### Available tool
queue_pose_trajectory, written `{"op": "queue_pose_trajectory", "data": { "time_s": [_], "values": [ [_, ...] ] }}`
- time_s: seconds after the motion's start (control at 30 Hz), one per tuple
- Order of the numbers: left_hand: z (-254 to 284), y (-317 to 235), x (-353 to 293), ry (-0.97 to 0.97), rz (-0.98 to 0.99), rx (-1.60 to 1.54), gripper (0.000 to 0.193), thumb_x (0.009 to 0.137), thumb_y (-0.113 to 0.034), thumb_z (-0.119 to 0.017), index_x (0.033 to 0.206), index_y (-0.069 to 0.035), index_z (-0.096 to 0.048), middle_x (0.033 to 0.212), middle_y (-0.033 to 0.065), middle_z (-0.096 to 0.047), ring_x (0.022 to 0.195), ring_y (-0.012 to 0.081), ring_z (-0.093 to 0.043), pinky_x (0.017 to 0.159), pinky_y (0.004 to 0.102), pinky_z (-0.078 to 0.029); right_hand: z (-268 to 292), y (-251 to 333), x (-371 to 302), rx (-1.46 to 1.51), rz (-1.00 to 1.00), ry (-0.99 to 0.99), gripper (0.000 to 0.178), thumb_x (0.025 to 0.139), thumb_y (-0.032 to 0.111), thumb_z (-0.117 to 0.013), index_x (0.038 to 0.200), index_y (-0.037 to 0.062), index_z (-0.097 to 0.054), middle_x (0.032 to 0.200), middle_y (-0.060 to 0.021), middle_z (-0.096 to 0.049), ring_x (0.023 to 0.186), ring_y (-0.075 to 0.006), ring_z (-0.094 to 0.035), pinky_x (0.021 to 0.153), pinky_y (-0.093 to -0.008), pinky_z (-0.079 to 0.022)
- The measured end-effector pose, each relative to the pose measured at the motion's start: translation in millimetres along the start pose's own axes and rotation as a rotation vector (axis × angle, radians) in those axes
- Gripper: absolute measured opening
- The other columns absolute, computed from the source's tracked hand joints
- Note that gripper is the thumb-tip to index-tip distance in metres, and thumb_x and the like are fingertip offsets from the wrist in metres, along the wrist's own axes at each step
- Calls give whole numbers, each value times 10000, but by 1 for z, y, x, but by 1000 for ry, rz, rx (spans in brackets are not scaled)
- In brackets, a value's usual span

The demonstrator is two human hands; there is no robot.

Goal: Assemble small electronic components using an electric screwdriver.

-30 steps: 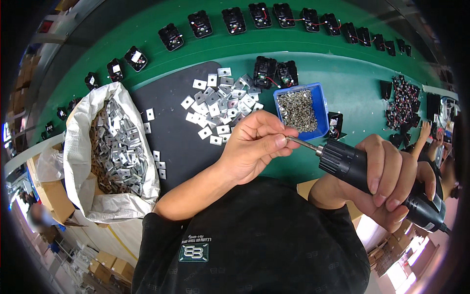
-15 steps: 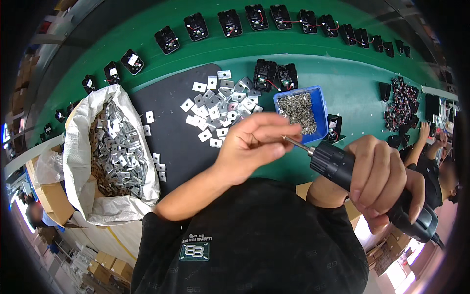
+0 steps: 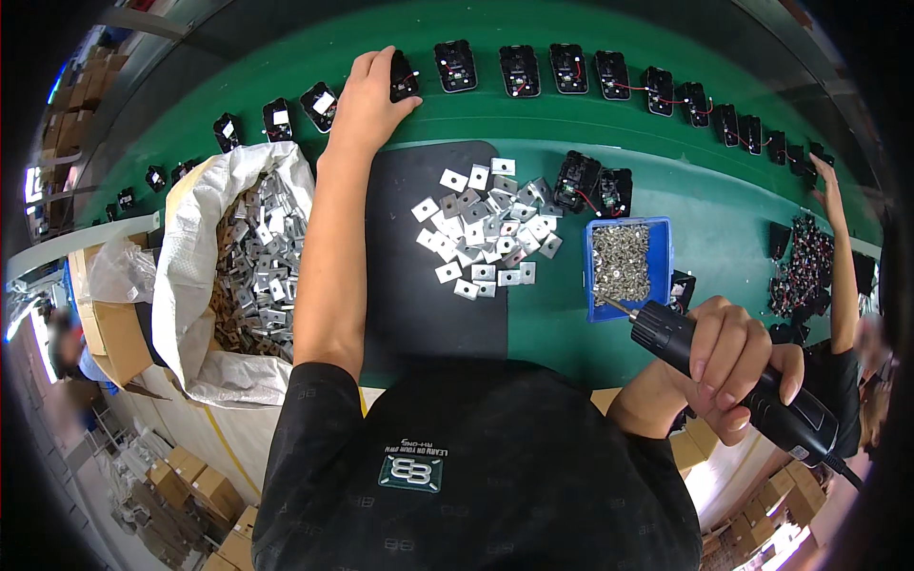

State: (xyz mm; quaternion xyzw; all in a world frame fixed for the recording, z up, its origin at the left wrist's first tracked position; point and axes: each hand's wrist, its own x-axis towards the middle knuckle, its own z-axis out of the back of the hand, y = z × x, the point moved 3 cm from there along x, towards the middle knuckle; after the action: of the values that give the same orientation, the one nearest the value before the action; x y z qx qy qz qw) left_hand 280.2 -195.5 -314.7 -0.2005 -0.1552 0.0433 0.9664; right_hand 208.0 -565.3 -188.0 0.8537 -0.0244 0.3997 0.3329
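At the far side my left hand (image 3: 369,107) has its fingers and thumb closed around a black plastic housing (image 3: 404,78) on the green belt. Part of that housing is hidden behind the hand. My right hand (image 3: 738,366) grips a black electric screwdriver (image 3: 665,335), its bit pointing up and left. The bit tip shows just in front of the blue bin (image 3: 663,266), which holds many small screws (image 3: 621,262). Left of the bin, square metal plates with holes (image 3: 486,228) lie in a loose pile, partly on a black mat (image 3: 400,285).
Housings with red wires (image 3: 519,71) line the belt. Two more housings (image 3: 577,181) lie behind the bin. An open white sack (image 3: 186,314) of metal plates stands at left. On the right, a co-worker's arm (image 3: 842,257) reaches to the belt, beside a heap of small parts (image 3: 802,266).
My left hand has left the screwdriver bit, reached far forward and left, and closed on a housing. My right hand still holds the screwdriver. A co-worker's arm has stretched to the belt.
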Motion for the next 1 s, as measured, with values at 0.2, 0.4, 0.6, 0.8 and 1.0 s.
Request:
{"op": "queue_pose_trajectory", "data": {
  "time_s": [0.2, 0.4, 0.6, 0.8, 1.0],
  "values": [
    [48, -43, -70, -16, 70, -103, 727, 628, -96, -798, 1284, -84, -485, 1218, 164, -498, 1118, 351, -512, 935, 399, -448, 2, -3, -2, 0, -18, -48, 402, 762, 124, -730, 1102, 221, -540, 699, 37, -587, 563, -70, -562, 575, -210, -495],
    [59, -58, -120, 133, 115, -91, 722, 643, -91, -775, 1309, -127, -497, 1305, 163, -451, 1240, 380, -398, 1033, 498, -328, 3, -10, -5, 29, -23, -69, 419, 742, 144, -758, 1094, 224, -545, 694, 41, -588, 564, -65, -560, 577, -206, -494],
    [51, -72, -110, 177, -54, 128, 389, 694, -183, -753, 1054, -102, -631, 1328, 142, -450, 1310, 353, -342, 1063, 582, -220, -1, -9, -5, 28, -15, -69, 413, 745, 145, -761, 1089, 225, -547, 691, 45, -588, 569, -65, -562, 577, -207, -496],
    [35, -71, -114, 209, -22, 187, 195, 710, -176, -749, 851, -95, -640, 1294, 111, -488, 1316, 328, -351, 1071, 576, -200, 0, -5, -9, 22, 3, -67, 408, 750, 149, -764, 1088, 225, -549, 699, 43, -594, 570, -65, -566, 577, -204, -497],
    [36, -76, -116, 167, -24, 95, 168, 705, -128, -747, 825, -102, -634, 1227, 79, -548, 1308, 308, -375, 1069, 582, -177, -1, -8, -9, 32, 3, -87, 398, 750, 152, -762, 1081, 220, -550, 693, 45, -594, 561, -62, -564, 578, -201, -496]
  ]
}}
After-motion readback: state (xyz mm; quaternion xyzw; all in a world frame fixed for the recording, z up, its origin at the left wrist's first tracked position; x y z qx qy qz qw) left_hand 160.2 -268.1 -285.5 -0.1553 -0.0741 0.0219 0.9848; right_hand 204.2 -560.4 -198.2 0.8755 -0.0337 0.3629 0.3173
